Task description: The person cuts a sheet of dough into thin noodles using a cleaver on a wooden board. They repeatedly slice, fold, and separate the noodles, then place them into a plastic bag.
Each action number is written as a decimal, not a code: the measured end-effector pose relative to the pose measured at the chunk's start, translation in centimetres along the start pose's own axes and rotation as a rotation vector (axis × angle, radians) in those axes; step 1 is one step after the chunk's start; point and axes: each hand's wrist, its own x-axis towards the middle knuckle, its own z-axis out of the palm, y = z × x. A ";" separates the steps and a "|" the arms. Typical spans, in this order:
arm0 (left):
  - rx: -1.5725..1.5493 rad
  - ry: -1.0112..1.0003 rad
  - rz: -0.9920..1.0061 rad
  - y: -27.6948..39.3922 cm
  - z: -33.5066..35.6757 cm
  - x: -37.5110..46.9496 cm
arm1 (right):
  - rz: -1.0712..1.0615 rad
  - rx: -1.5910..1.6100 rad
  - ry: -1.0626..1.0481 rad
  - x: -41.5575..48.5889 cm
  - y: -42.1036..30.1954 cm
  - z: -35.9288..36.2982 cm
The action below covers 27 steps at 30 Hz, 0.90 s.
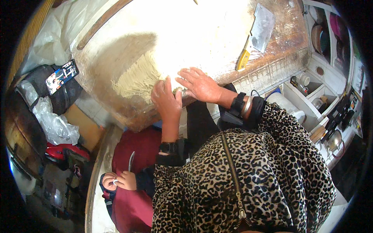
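A heap of thin pale cut dough strips [140, 76] lies on a floured wooden board [100, 68]. My left hand [167, 97] is at the right end of the strips, its thumb and forefinger apart; whether it grips any is hidden. Close beside it, my right hand [199, 86] is palm down near the board's front edge, fingers extended and slightly spread. A little pale dough shows between the two hands. Glare washes out the board beyond them. At the right of the board lies a cleaver [262, 27] with a yellow handle [242, 60].
A wooden stick [99, 26] lies along the board's far left edge. Left of the board are a phone [62, 76] and plastic bags [55, 119]. Another person's small hands [123, 180], near a thin curved object [131, 160], are at lower left. A divided white shelf [306, 102] stands right.
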 end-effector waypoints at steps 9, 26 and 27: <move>-0.116 0.452 -0.361 -7.8 -2.8 -1.6 | 0.557 0.260 0.676 -4.7 5.2 -1.5; -1.817 0.497 -1.097 -1.4 4.3 2.7 | 1.088 1.247 0.719 -1.0 6.1 2.9; -1.801 0.365 -1.092 -0.5 4.6 3.1 | 1.037 1.192 0.622 -0.5 5.9 2.8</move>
